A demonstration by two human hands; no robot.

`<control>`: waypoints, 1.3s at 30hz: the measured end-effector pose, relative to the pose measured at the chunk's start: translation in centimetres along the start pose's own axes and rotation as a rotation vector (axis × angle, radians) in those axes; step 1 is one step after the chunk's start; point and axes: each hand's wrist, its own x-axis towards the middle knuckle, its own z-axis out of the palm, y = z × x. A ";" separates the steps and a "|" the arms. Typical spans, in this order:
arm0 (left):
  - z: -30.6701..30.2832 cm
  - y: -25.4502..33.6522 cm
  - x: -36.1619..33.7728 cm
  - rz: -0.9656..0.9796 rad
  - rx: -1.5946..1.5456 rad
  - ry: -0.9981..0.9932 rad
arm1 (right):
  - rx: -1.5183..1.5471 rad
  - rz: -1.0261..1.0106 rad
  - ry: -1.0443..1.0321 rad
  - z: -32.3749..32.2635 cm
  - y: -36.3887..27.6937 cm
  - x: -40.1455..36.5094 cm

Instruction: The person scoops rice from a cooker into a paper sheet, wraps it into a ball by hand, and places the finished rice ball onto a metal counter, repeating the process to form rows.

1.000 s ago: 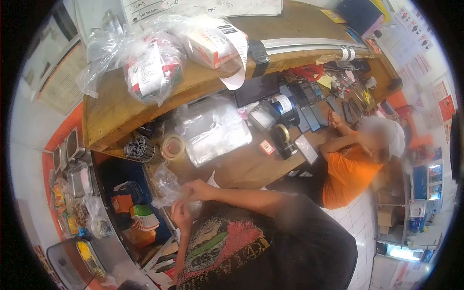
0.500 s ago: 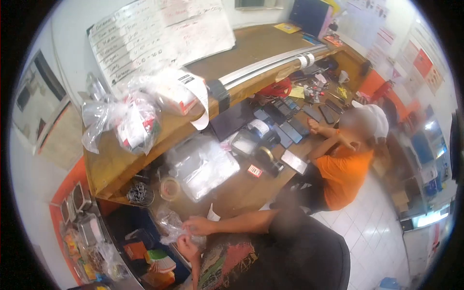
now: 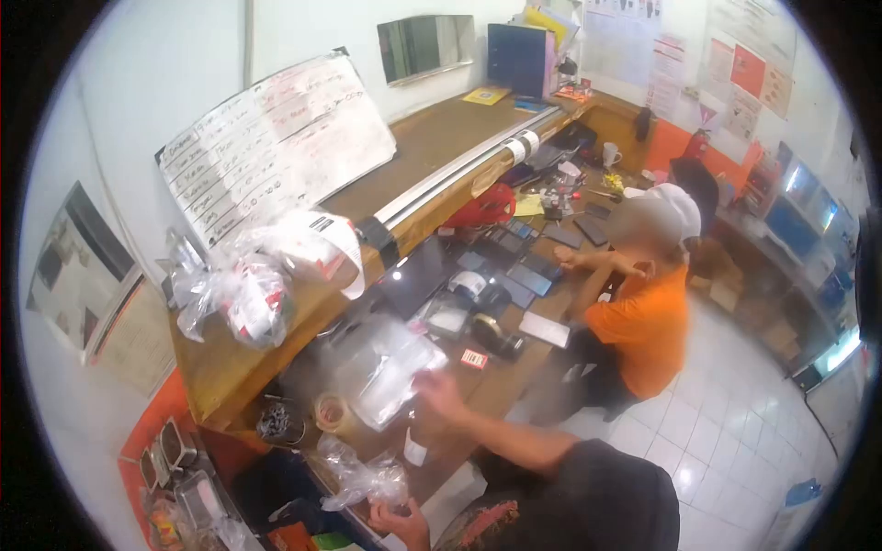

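My left hand (image 3: 402,525) is at the bottom of the view, its fingers curled at the near edge of a crumpled clear plastic bag (image 3: 354,476) on the counter. My right hand (image 3: 441,397) is smeared by motion, stretched over the counter at the near corner of a shiny stack of clear plastic sleeves (image 3: 381,363). Between the two hands lies a small white slip of paper (image 3: 415,448). A roll of tape (image 3: 333,413) sits just beyond the crumpled bag.
A person in an orange shirt (image 3: 643,321) sits at the same counter beside several phones (image 3: 531,280). A raised wooden shelf (image 3: 207,372) overhangs the back, carrying plastic-wrapped parcels (image 3: 257,303). A cup of metal bits (image 3: 278,421) stands left of the tape. An open drawer (image 3: 285,482) is below.
My right hand has left the crumpled bag and moved up and right to the shiny plastic sleeves. My left hand stays at the bag. The whole view has shifted.
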 end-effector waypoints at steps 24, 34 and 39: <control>14.7 23.7 15.3 0.070 -0.345 -0.517 | 0.123 -0.096 0.477 -37.2 -7.6 41.1; 24.9 29.7 18.9 -0.468 -0.750 -0.614 | -0.014 0.374 -0.043 -23.1 0.1 4.5; 25.7 24.9 12.9 -0.239 -0.572 -0.913 | -0.568 0.171 0.127 -28.1 6.6 4.6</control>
